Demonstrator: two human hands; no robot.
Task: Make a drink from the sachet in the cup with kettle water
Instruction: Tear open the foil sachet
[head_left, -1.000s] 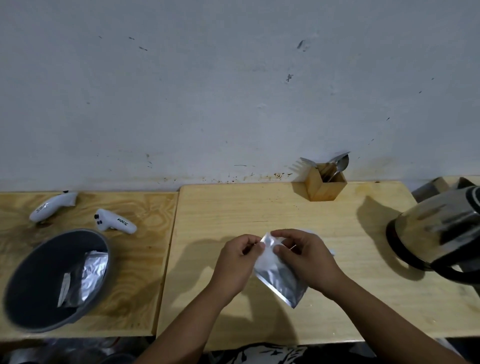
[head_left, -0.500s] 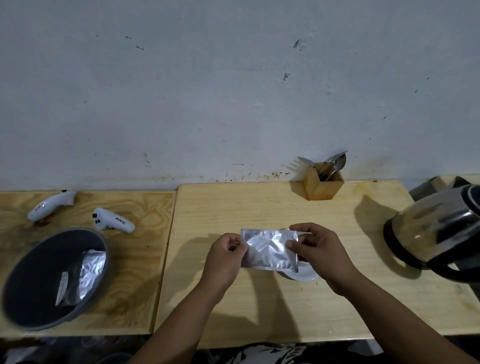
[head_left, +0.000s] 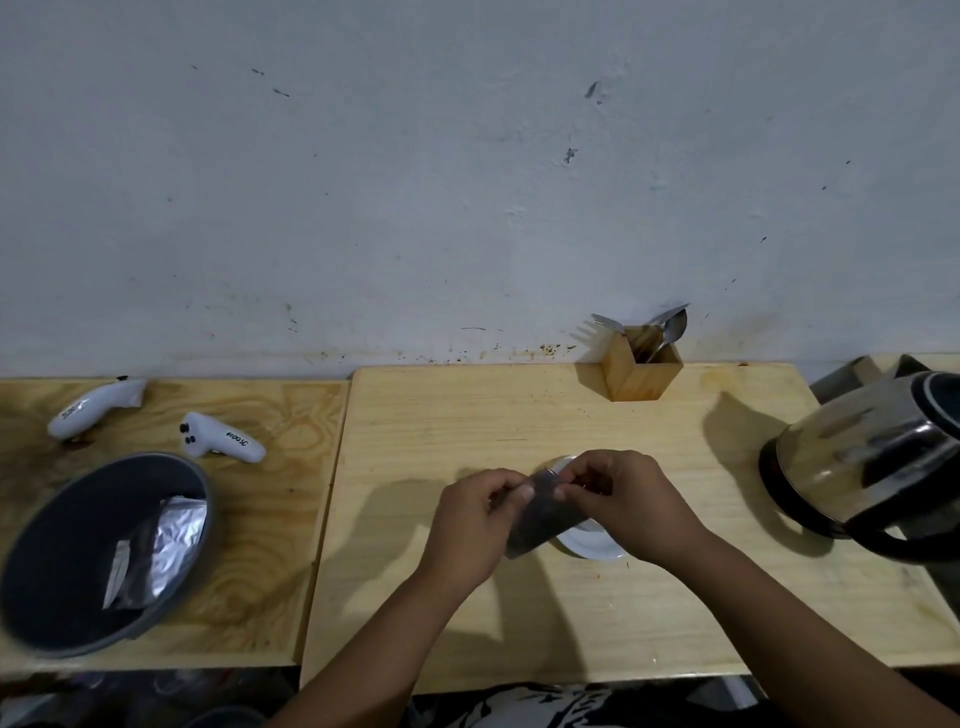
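A silver foil sachet (head_left: 545, 514) is held upright and tilted above the white cup (head_left: 589, 545) in the middle of the light wooden table. My left hand (head_left: 475, 525) pinches its top left corner. My right hand (head_left: 623, 499) pinches the top edge right beside it, fingers of both hands nearly touching. The sachet and my right hand hide most of the cup. A steel kettle (head_left: 872, 457) with a black base and handle stands at the table's right edge.
A wooden holder (head_left: 641, 371) with forks and spoons stands against the wall behind. On the left table sit a grey bin (head_left: 67, 551) with foil wrappers inside and two white controllers (head_left: 221, 439).
The sachet has turned from flat and level between my hands to upright and tilted. Both hands have come together at its top edge, over the cup.
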